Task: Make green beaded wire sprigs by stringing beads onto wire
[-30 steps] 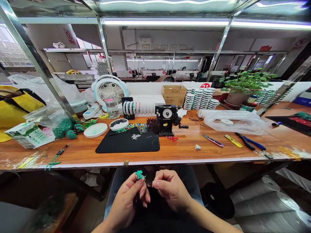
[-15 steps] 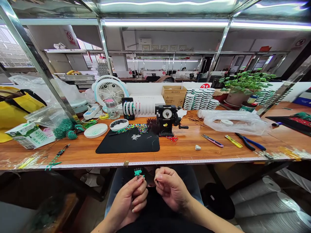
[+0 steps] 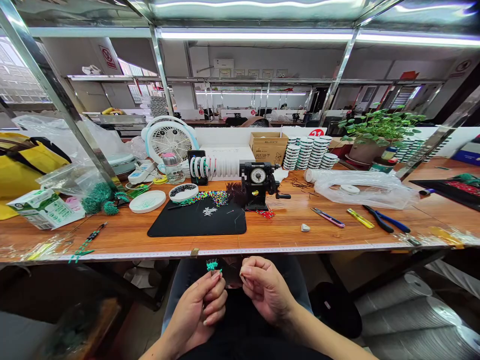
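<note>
My left hand [image 3: 208, 300] pinches a small bunch of thin wires tipped with green beads [image 3: 212, 266], held upright between thumb and forefinger. My right hand [image 3: 265, 286] is a short way to the right, its thumb and forefinger closed together; what they grip, if anything, is too small to make out. Both hands are over my lap, below the table's front edge. Ahead of them lies a black mat [image 3: 195, 224] bearing small white pieces [image 3: 210, 211] and multicoloured beads [image 3: 219, 198].
On the table stand a black hand-cranked winder [image 3: 258, 181] with white spools [image 3: 215, 166], a fan [image 3: 170, 141] and stacked spools [image 3: 305, 154]. Tweezers [image 3: 328, 217], a yellow cutter [image 3: 360, 218] and blue-black pliers [image 3: 384, 219] lie at the right. Left are white dishes [image 3: 147, 209] and a carton [image 3: 47, 210].
My left hand has shifted very slightly left with the bead bunch. My right hand has moved slightly up and right, widening the gap a little.
</note>
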`<control>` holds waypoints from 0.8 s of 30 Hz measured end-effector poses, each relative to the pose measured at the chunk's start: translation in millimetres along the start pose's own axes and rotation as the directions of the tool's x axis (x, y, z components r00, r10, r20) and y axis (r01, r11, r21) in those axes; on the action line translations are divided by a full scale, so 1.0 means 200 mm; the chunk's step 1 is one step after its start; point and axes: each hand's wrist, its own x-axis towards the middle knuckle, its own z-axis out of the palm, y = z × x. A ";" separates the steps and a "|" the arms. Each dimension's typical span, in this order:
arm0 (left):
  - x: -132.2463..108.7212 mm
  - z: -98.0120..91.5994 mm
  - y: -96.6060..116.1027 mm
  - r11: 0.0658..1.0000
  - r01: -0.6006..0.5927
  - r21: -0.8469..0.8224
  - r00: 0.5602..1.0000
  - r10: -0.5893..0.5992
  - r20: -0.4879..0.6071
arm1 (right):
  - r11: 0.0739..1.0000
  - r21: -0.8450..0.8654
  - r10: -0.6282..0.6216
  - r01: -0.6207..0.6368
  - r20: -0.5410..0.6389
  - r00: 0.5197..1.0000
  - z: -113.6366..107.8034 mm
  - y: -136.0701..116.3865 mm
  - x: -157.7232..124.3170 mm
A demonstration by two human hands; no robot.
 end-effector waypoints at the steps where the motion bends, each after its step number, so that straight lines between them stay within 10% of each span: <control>1: 0.00 0.00 0.00 1.000 0.001 0.001 1.000 -0.001 0.000 | 1.000 -0.015 -0.007 0.007 -0.004 1.000 0.00 0.00 0.00; 5: 0.00 0.01 0.00 1.000 -0.010 0.022 1.000 0.010 -0.015 | 0.925 -0.357 -0.147 0.132 -0.017 0.989 -0.01 0.01 0.00; 9: 0.00 0.00 0.00 0.998 -0.017 0.063 0.998 0.021 -0.061 | 0.609 -0.759 -0.294 0.230 0.053 0.954 0.00 0.01 -0.02; 20: 0.01 -0.02 -0.05 0.889 0.016 0.457 0.983 0.069 -0.169 | 0.509 -0.845 -0.175 0.164 0.085 0.981 0.02 0.03 0.00; 24: 0.02 -0.04 -0.02 0.879 -0.136 0.458 0.939 0.262 -0.223 | 0.460 -0.877 -0.029 0.140 0.143 0.989 0.02 0.02 -0.04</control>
